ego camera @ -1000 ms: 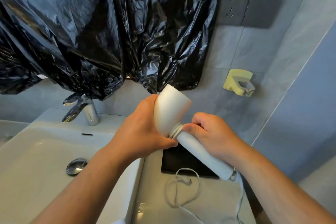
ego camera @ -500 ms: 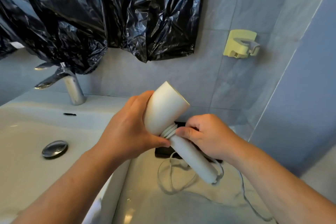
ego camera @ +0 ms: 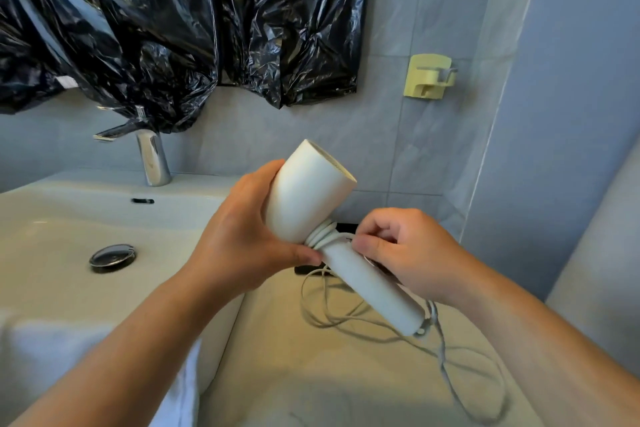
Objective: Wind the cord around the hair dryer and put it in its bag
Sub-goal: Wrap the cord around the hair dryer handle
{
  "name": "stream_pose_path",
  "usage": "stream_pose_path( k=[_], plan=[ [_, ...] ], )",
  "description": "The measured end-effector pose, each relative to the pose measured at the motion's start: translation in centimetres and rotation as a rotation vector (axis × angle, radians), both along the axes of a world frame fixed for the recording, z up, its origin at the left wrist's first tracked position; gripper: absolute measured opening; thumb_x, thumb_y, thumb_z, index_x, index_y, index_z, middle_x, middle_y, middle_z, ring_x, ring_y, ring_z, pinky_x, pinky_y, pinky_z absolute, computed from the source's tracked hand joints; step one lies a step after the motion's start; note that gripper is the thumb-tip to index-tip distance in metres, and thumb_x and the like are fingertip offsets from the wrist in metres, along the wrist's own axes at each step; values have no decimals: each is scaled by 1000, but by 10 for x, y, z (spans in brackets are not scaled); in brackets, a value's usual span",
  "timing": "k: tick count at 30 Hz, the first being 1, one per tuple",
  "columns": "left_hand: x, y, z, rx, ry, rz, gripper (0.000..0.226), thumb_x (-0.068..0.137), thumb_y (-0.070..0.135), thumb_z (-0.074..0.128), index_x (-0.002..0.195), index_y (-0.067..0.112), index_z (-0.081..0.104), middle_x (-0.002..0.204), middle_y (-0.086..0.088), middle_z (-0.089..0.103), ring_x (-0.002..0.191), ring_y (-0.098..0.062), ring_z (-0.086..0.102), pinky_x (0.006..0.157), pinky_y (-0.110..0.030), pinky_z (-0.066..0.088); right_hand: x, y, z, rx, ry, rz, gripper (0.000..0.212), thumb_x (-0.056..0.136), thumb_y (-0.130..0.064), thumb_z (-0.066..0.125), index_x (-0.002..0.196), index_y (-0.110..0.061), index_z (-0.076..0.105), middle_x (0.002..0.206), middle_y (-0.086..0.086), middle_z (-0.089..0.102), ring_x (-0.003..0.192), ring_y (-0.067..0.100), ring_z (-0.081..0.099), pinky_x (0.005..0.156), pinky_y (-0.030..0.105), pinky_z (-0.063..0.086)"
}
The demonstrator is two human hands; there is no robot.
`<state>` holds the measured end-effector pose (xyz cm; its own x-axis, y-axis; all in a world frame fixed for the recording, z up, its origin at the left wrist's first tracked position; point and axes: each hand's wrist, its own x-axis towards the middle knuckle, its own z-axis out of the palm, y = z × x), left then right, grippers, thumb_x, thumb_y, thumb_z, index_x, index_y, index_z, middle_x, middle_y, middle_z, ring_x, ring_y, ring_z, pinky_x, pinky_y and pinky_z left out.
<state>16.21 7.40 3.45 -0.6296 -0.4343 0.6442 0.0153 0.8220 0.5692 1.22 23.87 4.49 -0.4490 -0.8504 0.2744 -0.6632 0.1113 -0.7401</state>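
Two grips: left hand (ego camera: 239, 236) clasps hair dryer (ego camera: 304, 198) barrel, mouth up-right; right hand (ego camera: 412, 260) pinches cord (ego camera: 323, 235); handle slants down-right.

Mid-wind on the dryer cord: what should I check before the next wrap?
1. Left hand grips the white plastic hair dryer by its barrel: ok.
2. Right hand pinches the thin white cord beside the handle: ok.
3. Coils sit close together where barrel meets handle: ok.
4. Cord fully wound: not ok, loose loops lie on the pale countertop.
5. Loose cord free of knots: cannot tell.
6. Bag ready: cannot tell. A flat black item lies behind the dryer, mostly hidden.
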Motion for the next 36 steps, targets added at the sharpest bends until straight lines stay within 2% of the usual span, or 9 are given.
stream_pose_path(
  k=[3, 6, 9, 12, 15, 21, 26, 30, 36],
  plan=[
    [18, 15, 6, 123, 66, -102, 96, 37, 31, 97, 116, 56, 48, 107, 23, 61, 99, 6, 56, 71, -5, 43, 6, 20, 8, 25, -182, 113, 27, 93, -2, 55, 86, -23, 70, 69, -7, 69, 52, 5, 51, 51, 20, 39],
    [35, 29, 10, 274, 149, -226, 93, 35, 33, 92, 121, 42, 57, 106, 8, 68, 94, -9, 65, 66, -16, 52, 12, 34, 12, -69, -307, 148, 25, 91, -3, 59, 82, -21, 73, 65, -4, 68, 52, 12, 46, 50, 24, 38],
    [42, 45, 8, 394, 196, -288, 96, 36, 30, 92, 126, 28, 59, 106, -1, 70, 96, -21, 68, 68, -33, 59, 21, 36, 10, -155, -444, 149, 12, 81, -16, 62, 75, -19, 72, 61, -5, 70, 49, 6, 58, 48, 16, 45],
    [45, 60, 4, 466, 228, -297, 94, 38, 31, 92, 126, 24, 60, 109, -7, 71, 97, -26, 69, 74, -43, 60, 37, 32, -7, -322, -728, 80, 23, 83, -6, 58, 67, -16, 71, 61, 2, 69, 44, 9, 62, 41, 18, 48],
    [47, 72, 0, 541, 276, -243, 86, 40, 34, 90, 121, 24, 62, 104, -6, 71, 91, -23, 69, 70, -40, 61, 59, 29, -25, -520, -974, 131, 10, 82, -6, 58, 88, -12, 64, 61, 3, 57, 40, 7, 49, 35, 17, 36],
    [37, 79, -15, 665, 405, -33, 62, 60, 14, 92, 114, 15, 61, 99, -6, 69, 71, -3, 64, 54, -15, 50, 86, 17, -38, -495, -671, 8, 18, 95, -15, 54, 91, -11, 71, 76, 14, 51, 48, 7, 33, 42, 18, 27],
    [20, 77, -22, 634, 429, -12, 66, 53, 27, 91, 110, 22, 57, 99, -2, 67, 75, -2, 66, 54, -18, 52, 79, 16, -34, -467, -571, -21, 22, 97, -23, 52, 110, -15, 67, 70, -9, 63, 44, -5, 52, 42, 9, 37],
    [-4, 67, -12, 538, 446, 34, 71, 57, 25, 93, 114, 27, 51, 101, 7, 61, 81, 0, 64, 60, -27, 58, 56, 6, -24, -469, -509, -89, 26, 97, -34, 49, 112, -20, 64, 82, 4, 63, 47, -4, 50, 45, 10, 36],
    [-40, 46, 9, 457, 449, 34, 85, 56, 35, 94, 121, 27, 41, 105, 12, 58, 93, -5, 61, 67, -24, 50, 22, -5, -3, -499, -423, -81, 25, 97, -37, 47, 94, -22, 66, 72, -6, 60, 49, 0, 46, 48, 11, 35]
  ],
)
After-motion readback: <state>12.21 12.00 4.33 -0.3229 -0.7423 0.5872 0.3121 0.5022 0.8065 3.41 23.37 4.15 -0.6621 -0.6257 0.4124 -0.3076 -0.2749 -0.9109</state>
